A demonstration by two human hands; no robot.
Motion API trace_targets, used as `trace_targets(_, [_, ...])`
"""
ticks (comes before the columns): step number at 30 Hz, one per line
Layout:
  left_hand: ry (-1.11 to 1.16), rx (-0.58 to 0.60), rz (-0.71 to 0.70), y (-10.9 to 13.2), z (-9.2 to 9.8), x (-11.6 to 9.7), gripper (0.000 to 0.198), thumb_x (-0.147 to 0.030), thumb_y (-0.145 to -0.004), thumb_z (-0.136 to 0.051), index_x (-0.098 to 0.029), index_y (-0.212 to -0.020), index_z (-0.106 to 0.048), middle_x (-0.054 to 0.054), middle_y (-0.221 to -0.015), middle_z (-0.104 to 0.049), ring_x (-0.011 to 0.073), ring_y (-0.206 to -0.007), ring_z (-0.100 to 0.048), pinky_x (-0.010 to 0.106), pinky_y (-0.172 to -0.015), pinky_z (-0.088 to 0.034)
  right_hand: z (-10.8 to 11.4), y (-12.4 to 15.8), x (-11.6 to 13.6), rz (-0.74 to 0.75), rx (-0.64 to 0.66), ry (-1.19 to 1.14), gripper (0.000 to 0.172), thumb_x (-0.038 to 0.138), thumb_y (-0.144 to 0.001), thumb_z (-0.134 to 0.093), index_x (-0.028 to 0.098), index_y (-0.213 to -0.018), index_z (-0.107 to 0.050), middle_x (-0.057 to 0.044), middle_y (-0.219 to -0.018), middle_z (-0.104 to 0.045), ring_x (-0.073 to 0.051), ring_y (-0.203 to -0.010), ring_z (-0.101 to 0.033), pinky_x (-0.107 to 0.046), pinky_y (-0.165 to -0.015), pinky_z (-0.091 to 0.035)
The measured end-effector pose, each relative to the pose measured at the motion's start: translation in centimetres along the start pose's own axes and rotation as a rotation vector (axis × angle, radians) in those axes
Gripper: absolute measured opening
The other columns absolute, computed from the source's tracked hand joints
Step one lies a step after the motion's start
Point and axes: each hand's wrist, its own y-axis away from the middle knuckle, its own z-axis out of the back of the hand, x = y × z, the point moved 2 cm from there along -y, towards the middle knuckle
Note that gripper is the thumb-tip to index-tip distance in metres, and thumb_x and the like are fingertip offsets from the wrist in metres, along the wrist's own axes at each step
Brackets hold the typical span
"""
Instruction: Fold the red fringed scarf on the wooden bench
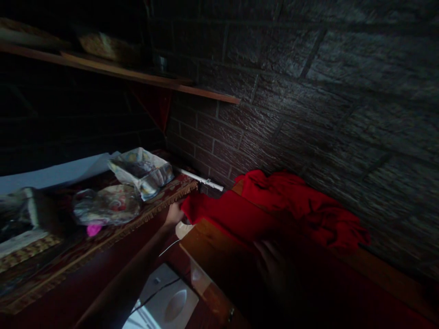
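A red cloth point(236, 214) lies across a brown wooden tabletop point(202, 237) and bunches up against the wall on the far side. At the cloth's left end, my left hand point(175, 214) is closed on its edge, just past the wooden edge. My right hand point(270, 256) rests on the cloth nearer to me, in deep shadow. Its fingers look stretched out and laid flat. A pale rounded object point(183, 230) shows just below my left hand, with a thin white cord point(168, 248) near it.
On the left, a fringed patterned cover point(154, 208) bears a paper-lined box point(142, 173), a clear plastic bag point(113, 205) and a bright pink item point(93, 229). A wooden shelf point(212, 94) juts from the dark brick wall point(274, 114). Below lies a pale panel point(168, 292) with a dark cable.
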Motion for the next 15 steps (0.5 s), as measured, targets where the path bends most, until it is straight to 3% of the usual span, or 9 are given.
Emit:
trace_targets(4, [-0.065, -0.099, -0.025, -2.4, 4.6, -1.6, 0.035, -0.027, -0.084, -0.047, -0.003, -0.091, -0.072, 0.012, -0.082, -0.073, 0.0305, -0.092, -0.065, 0.032, -0.080, -0.049, 0.4, -6.4, 5.1, -0.019, 0.125, -0.176, 0.041, 0.025, -0.094, -0.049, 0.020, -0.133, -0.061, -0.011, -0.131, -0.062, -0.027, -0.122, -0.056, -0.040, -0.101, -0.049])
trace_targets(9, [-0.149, -0.349, -0.202, -3.7, 11.8, -8.5, 0.042, -0.039, -0.078, -0.044, -0.009, -0.087, -0.073, 0.012, -0.079, -0.073, 0.0269, -0.080, -0.066, 0.030, -0.072, -0.049, -0.9, -14.1, 10.4, -0.094, 0.217, -0.299, 0.059, 0.025, -0.090, -0.055, 0.009, -0.146, -0.046, -0.016, -0.144, -0.050, -0.031, -0.132, -0.044, -0.043, -0.111, -0.041])
trace_targets(12, [-0.176, -0.401, -0.315, -3.3, 15.0, -12.3, 0.044, -0.041, -0.078, -0.043, -0.010, -0.088, -0.072, 0.010, -0.082, -0.074, 0.0251, -0.078, -0.066, 0.028, -0.069, -0.049, -1.9, -15.7, 11.4, -0.124, 0.222, -0.332, 0.060, 0.025, -0.091, -0.054, 0.008, -0.148, -0.043, -0.017, -0.146, -0.048, -0.032, -0.134, -0.043, -0.044, -0.113, -0.038])
trace_targets(15, [-0.271, -0.377, -0.354, -3.3, 16.1, -13.0, 0.042, -0.039, -0.078, -0.043, -0.011, -0.092, -0.071, 0.011, -0.087, -0.074, 0.0268, -0.085, -0.068, 0.029, -0.073, -0.049, -2.1, -14.6, 10.5, -0.138, 0.247, -0.383, 0.063, 0.026, -0.090, -0.056, 0.009, -0.149, -0.042, -0.017, -0.150, -0.043, -0.033, -0.138, -0.040, -0.045, -0.116, -0.035])
